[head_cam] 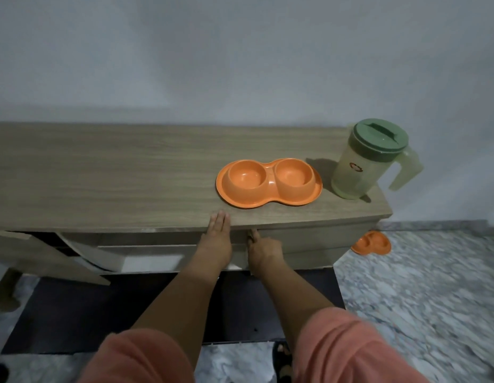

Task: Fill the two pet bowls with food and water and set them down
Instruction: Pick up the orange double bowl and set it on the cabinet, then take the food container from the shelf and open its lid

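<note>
At the front edge of the tabletop, just in front of the orange double bowl, the left hand lies flat with its fingers straight and together on the wood. Beside it, the right hand has its fingers curled at the top edge of a cabinet door below the bowl; it seems to grip this edge. I judge the step is to open the door, probably to reach the food. It is good to pull slowly while the left hand steadies the cabinet, so the bowl does not slide. Both cups of the bowl look empty. Right of the bowl stands a pitcher with its green lid on; whether it holds water I cannot tell. A second orange bowl lies on the floor, behind the cabinet corner.
</note>
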Available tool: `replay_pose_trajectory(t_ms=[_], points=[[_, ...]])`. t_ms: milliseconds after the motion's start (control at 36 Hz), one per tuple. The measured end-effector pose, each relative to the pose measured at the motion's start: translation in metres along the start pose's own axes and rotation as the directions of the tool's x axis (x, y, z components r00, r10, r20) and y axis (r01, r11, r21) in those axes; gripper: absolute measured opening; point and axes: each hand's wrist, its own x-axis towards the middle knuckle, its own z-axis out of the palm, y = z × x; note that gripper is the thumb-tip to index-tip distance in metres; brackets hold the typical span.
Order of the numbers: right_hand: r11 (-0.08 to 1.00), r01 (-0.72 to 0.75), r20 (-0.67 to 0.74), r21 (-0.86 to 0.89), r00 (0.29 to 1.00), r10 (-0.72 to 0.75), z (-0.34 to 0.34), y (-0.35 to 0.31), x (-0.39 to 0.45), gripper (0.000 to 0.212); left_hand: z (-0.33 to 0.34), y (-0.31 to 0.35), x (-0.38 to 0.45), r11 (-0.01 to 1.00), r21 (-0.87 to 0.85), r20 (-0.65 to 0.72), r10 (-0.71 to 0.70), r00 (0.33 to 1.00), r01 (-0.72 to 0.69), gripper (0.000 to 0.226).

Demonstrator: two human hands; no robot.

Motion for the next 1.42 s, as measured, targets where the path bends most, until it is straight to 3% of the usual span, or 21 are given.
replay_pose_trajectory(t_ms=[194,417,500,611,694,972,1111,1417], points=[[0.990,-0.071,-0.021,-0.120,0.997,0.069,0.007,-0.001,-0.007,0.065,0.003,0.000,0.001,0.998,0.056,0.005,-0.006,1.000,0.005,0.081],[0.992,-0.111,-0.321,-0.060,0.943,0.086,0.033,-0.016,-0.032,0.048,-0.001,0.001,-0.003,0.992,0.124,0.031,-0.032,0.999,0.028,0.088],[0.970,-0.208,-0.288,0.128,0.928,0.237,0.043,-0.018,-0.046,0.046,0.000,0.003,-0.005,0.993,0.115,0.031,-0.037,0.999,0.033,0.088],[0.864,-0.358,-0.124,0.353,0.898,0.423,0.057,0.003,-0.065,0.054,0.001,0.008,-0.008,0.994,0.092,0.029,-0.053,0.998,0.050,0.087],[0.790,-0.409,0.009,0.456,0.890,0.456,0.069,0.027,-0.077,0.061,0.002,0.014,-0.010,0.995,0.072,0.033,-0.067,0.997,0.065,0.089],[0.525,-0.524,0.151,0.671,0.790,0.595,0.095,0.079,-0.103,0.062,0.017,0.037,-0.012,0.991,-0.006,0.021,-0.133,0.991,0.133,0.090],[0.498,-0.536,0.162,0.682,0.774,0.612,0.105,0.108,-0.115,0.069,0.023,0.046,-0.012,0.986,-0.026,-0.008,-0.167,0.986,0.167,0.090],[0.591,-0.500,0.068,0.633,0.796,0.601,0.135,0.151,-0.142,0.082,0.028,0.047,-0.014,0.977,-0.095,-0.001,-0.194,0.981,0.193,0.095]])
